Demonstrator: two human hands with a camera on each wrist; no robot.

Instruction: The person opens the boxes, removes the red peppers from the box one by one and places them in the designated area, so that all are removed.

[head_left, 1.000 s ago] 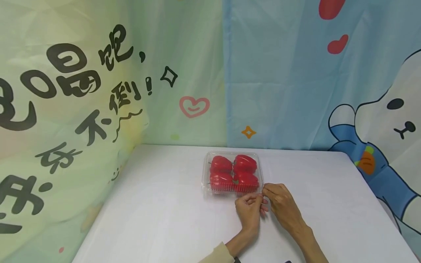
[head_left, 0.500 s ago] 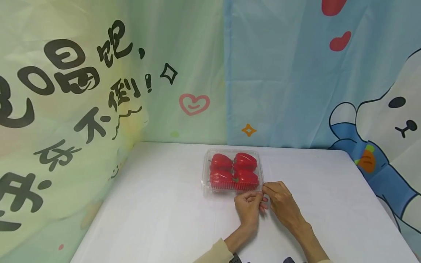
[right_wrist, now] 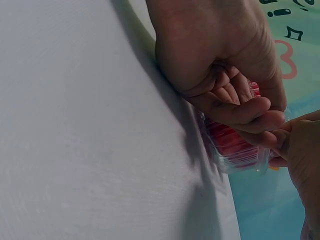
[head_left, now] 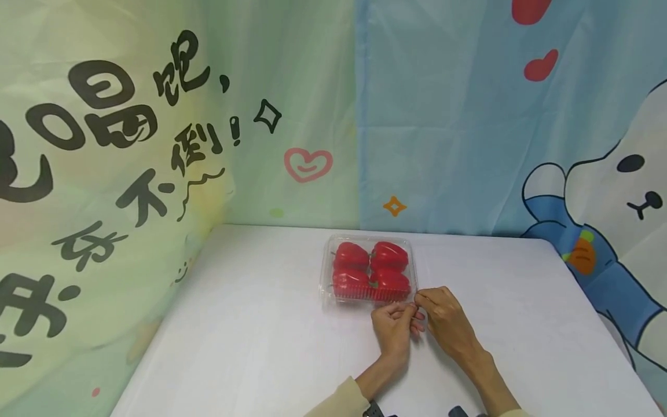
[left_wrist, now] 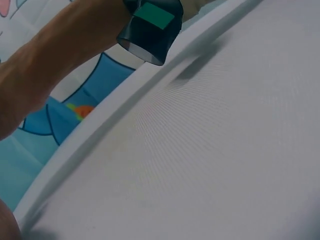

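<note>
Printed fabric curtain (head_left: 438, 127) fills the back of my head feed, pale green on one side and light blue on the other, with bold black lettering (head_left: 112, 121), red hearts and a large white cartoon bear (head_left: 615, 191) in blue. Below it I have a table covered in smooth white cloth (head_left: 234, 324).

At the table's far side, around the middle, sits a clear plastic box with a ribbed front wall (head_left: 326, 272). Inside it I count four glossy red bell peppers (head_left: 389, 282), set two by two, a bit of green stem showing among them.

Both hands meet at the box's near right corner. From my head view, the right hand (head_left: 445, 318) comes in from the right, thumb and forefinger together, pinching that corner. The left hand (head_left: 394, 330) lies just in front of the box, fingers bent inward and bunched, its tips against the other hand's tips. My right wrist feed confirms the touching fingertips, but they hide the plastic there, so I cannot tell whether the left fingers are clamped on the rim.

A beige sleeve (head_left: 341, 399) covers the left forearm. My left wrist feed gives me only tabletop, curtain, a bare forearm (left_wrist: 55, 60) and a dark band with a green patch (left_wrist: 150, 32).
</note>
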